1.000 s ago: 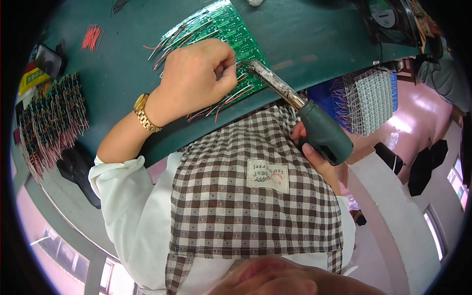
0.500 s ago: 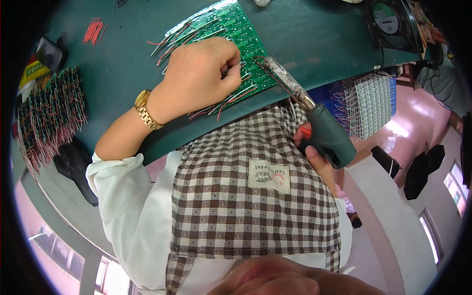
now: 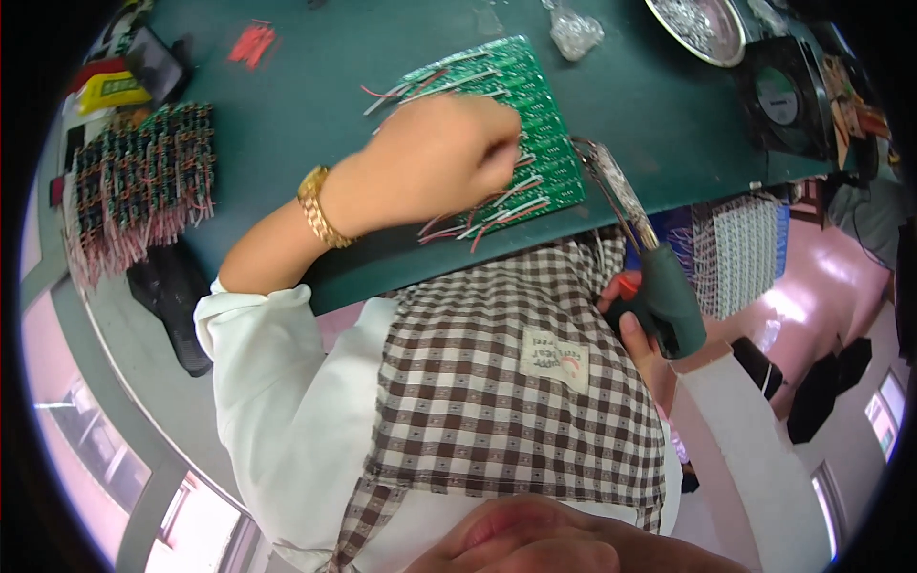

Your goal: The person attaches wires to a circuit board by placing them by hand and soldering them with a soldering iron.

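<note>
My left hand point(image 3: 435, 158), with a gold watch point(image 3: 320, 205) on its wrist, is over a green circuit board point(image 3: 549, 115). Its fingers are curled closed, and whatever they may pinch is hidden from above. Thin red and white wires point(image 3: 501, 212) stick out from the board's left and near edges. On the right, my right hand point(image 3: 638, 329) is wrapped round the dark green handle of a soldering gun point(image 3: 669, 296), a finger by its red trigger. The gun's worn metal barrel points up and away, its tip just beside the board's right edge.
Wired boards point(image 3: 143, 181) are stacked at the left, near a yellow packet point(image 3: 113, 93). Short red wire pieces point(image 3: 251, 43) lie farther back. A clear plastic bag point(image 3: 576, 33), a metal bowl point(image 3: 702, 29) and a black fan point(image 3: 785, 100) stand at the far right.
The whole view has shifted, so things appear farther right and lower. The soldering gun's tip has drawn off the board to just past its right edge. My left hand stays closed over the board.
</note>
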Motion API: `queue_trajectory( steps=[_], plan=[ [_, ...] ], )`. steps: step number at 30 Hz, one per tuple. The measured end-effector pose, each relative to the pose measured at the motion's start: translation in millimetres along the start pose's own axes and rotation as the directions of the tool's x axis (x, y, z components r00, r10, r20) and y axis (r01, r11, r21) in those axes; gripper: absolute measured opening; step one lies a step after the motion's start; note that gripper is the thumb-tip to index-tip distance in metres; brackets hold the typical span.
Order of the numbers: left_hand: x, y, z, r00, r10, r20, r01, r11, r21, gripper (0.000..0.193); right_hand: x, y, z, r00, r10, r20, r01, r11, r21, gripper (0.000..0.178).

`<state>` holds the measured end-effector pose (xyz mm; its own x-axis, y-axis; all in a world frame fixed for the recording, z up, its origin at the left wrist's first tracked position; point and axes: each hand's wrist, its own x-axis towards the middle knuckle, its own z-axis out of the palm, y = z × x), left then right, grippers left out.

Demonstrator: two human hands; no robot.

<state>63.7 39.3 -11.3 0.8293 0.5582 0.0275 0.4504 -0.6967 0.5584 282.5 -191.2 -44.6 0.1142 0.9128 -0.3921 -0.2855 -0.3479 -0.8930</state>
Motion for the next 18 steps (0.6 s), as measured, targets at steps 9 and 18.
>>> queue_trajectory(
  steps=[9, 18],
  plan=[
    [9, -124, -97, 0.833, -0.233, -0.501, 0.465, 0.786, 0.407, 0.014, -7, -9, -3, 0.996, -0.09, -0.006, 0.09, 0.996, 0.022, 0.052],
    [21, -138, -62, 0.796, -0.257, -0.548, 0.601, 0.443, 0.665, 0.019, 0, -10, -14, 0.994, -0.107, 0.018, 0.107, 0.994, 0.011, 0.046]
  ],
)
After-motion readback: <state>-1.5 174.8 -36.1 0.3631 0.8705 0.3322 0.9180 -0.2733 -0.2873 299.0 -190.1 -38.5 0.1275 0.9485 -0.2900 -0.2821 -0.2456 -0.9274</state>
